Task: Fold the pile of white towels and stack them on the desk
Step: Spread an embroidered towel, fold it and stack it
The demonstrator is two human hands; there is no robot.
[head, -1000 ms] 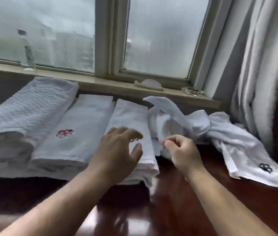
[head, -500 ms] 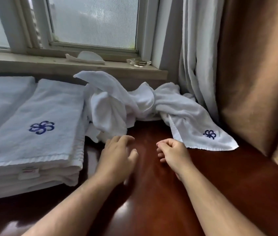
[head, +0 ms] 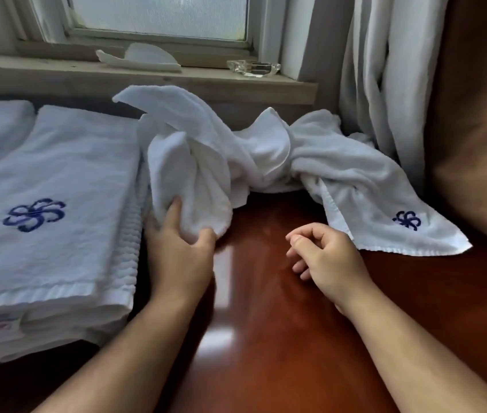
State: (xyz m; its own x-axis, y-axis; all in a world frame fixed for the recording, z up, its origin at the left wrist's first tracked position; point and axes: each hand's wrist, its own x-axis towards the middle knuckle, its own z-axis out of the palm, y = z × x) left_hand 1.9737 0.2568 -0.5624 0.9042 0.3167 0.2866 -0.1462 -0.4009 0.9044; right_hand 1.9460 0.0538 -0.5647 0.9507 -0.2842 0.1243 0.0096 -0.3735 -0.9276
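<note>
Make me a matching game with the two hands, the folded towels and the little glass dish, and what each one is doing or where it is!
Things:
1. left hand
2. right hand
3. folded towels
4. glass dish

Places or states:
a. on the windowsill
b. fingers curled, holding nothing
c. gripping the crumpled towel
d. stacked flat on the desk

Pairs: 1-c, 2-b, 3-d, 4-a.

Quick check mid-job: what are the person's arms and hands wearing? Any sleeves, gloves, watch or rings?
Nothing worn shows. The left forearm and the right forearm are bare down to the picture's bottom edge, with no sleeve or cuff in view. The left hand and the right hand are ungloved; no watch, bracelet or ring is visible on either.
</note>
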